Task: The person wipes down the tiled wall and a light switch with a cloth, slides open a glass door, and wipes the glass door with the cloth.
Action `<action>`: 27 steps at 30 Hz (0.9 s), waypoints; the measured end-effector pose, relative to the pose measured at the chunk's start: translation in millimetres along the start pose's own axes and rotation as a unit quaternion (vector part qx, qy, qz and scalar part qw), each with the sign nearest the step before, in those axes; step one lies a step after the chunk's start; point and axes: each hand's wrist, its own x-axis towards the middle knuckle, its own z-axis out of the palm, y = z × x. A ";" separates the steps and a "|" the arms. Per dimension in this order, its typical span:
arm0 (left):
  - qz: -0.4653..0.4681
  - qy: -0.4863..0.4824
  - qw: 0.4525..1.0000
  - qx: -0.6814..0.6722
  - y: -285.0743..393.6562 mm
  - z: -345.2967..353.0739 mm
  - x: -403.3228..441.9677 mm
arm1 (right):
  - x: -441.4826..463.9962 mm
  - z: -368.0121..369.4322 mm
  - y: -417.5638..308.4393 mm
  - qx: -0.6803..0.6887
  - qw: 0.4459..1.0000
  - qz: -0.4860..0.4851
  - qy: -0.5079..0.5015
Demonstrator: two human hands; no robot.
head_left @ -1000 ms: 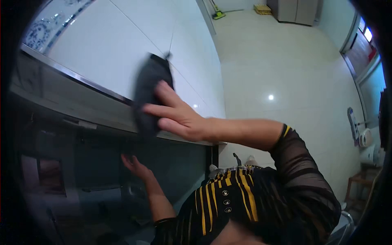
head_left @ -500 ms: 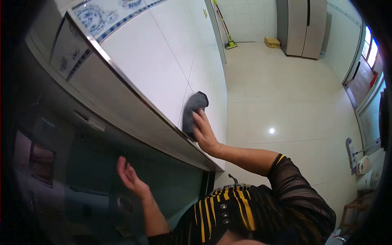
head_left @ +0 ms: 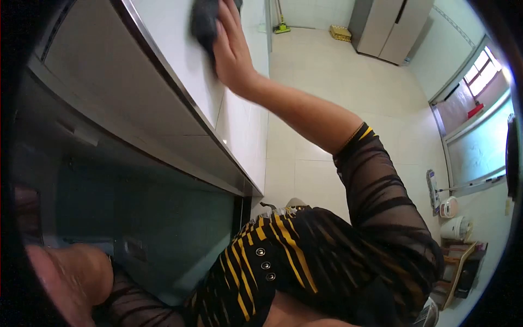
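Note:
My right hand (head_left: 234,52) is closed around a dark grey cloth (head_left: 205,22) and presses it against the white tiled wall (head_left: 239,125) near the top of the view. The cloth is bunched and partly cut off by the top edge. A metal trim (head_left: 180,90) runs along the corner of the tiles, left of the hand. At the lower left my left hand (head_left: 60,283) is very close to the camera, and its fingers cannot be made out.
A dark glassy panel (head_left: 158,212) lies left of my body. Across the pale floor (head_left: 321,87) stand a grey cabinet (head_left: 389,30), a yellow stack (head_left: 340,33) and a green mop (head_left: 281,27). A flat mop (head_left: 433,191), buckets (head_left: 454,227) and a wooden rack (head_left: 456,272) are at the right.
My right hand has moved up along the tiles with the cloth. My left hand, earlier open over the dark panel, has come down and left, close to the camera. The view has shifted.

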 end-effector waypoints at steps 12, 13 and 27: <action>-0.109 -0.152 0.981 0.053 50.7 25.1 79.9 | 37.2 -55.3 34.2 -0.038 0.967 -0.215 -0.135; -0.122 -0.162 0.978 0.056 51.3 29.4 88.5 | 55.8 -50.1 47.3 -0.026 0.967 -0.233 -0.098; -0.202 -0.171 0.957 0.119 115.7 61.2 163.5 | 104.5 -45.0 89.9 0.053 0.977 -0.187 -0.085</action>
